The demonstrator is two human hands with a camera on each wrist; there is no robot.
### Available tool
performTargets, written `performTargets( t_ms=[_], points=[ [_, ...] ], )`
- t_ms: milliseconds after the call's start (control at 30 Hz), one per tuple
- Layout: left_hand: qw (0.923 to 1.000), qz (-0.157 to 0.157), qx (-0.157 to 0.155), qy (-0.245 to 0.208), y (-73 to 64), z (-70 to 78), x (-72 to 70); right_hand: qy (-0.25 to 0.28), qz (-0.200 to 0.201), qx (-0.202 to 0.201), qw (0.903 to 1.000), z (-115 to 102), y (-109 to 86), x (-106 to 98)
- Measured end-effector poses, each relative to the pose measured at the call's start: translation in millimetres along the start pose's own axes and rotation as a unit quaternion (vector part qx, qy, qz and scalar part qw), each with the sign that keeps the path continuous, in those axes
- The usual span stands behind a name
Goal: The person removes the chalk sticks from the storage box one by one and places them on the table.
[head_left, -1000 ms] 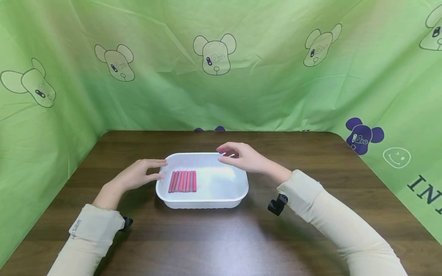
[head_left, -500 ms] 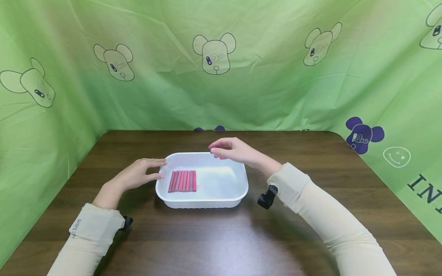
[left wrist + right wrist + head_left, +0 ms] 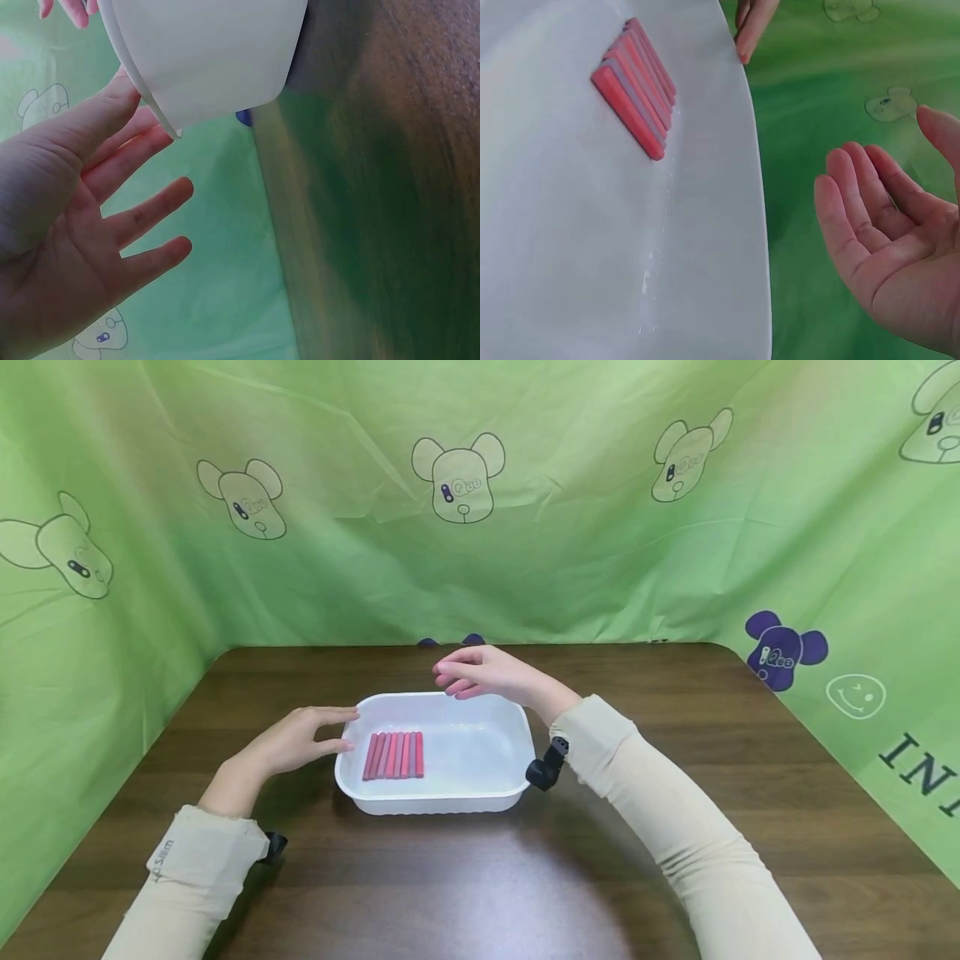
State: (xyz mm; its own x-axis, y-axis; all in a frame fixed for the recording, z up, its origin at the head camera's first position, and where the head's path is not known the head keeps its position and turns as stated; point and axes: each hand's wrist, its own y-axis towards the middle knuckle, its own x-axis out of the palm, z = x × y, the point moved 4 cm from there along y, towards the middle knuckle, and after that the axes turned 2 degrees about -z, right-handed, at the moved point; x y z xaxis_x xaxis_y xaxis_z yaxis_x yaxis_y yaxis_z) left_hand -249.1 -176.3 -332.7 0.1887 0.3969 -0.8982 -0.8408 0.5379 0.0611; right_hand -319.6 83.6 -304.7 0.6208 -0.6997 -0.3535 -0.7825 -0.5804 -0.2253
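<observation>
A white rectangular plastic tub [image 3: 480, 760] stands on the table. Against its left end lies a neat row of several pink and mauve sticks [image 3: 393, 755], side by side on the bottom. My left hand [image 3: 296, 745] is at the tub's left rim; in the left wrist view its thumb and forefinger rest at the rim [image 3: 141, 82] while the other fingers spread loosely. Over the tub's far edge hovers my right hand [image 3: 495, 675], its fingers relaxed and slightly bent. The right wrist view shows that palm [image 3: 907, 292] turned up and bare, beyond the tub's side.
The brown wooden table [image 3: 450, 877] reaches back to a green printed curtain [image 3: 360, 568], which also hangs along both sides. A black wrist camera [image 3: 547, 768] on the right sleeve overlaps the tub's right end in the head view.
My right hand has moved left and away from me, from over the tub's right part to its far rim. The left hand, tub and sticks keep their places.
</observation>
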Motion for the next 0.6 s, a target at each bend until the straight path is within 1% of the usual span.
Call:
performTargets(
  t_ms=[100, 167, 267, 600],
  points=[
    [1.0, 0.004, -0.007, 0.004, -0.1, -1.8, 1.7, -0.008, -0.024, 0.005, 0.9997, 1.6, 3.8, 2.0],
    [0.9999, 0.009, -0.009, 0.007, 0.2, -2.6, 2.9, -0.01, -0.047, 0.008, 0.9988, 2.9, 6.1, 3.9],
    [0.9998, 0.013, -0.007, 0.01, 0.8, -2.7, 4.1, -0.007, -0.078, 0.014, 0.9969, 5.0, 9.3, 7.0],
    [0.9999, 0.01, -0.011, 0.005, 1.7, -2.9, 4.7, -0.024, -0.12, 0.045, 0.9914, 8.3, 22.8, 15.5]
  ],
)
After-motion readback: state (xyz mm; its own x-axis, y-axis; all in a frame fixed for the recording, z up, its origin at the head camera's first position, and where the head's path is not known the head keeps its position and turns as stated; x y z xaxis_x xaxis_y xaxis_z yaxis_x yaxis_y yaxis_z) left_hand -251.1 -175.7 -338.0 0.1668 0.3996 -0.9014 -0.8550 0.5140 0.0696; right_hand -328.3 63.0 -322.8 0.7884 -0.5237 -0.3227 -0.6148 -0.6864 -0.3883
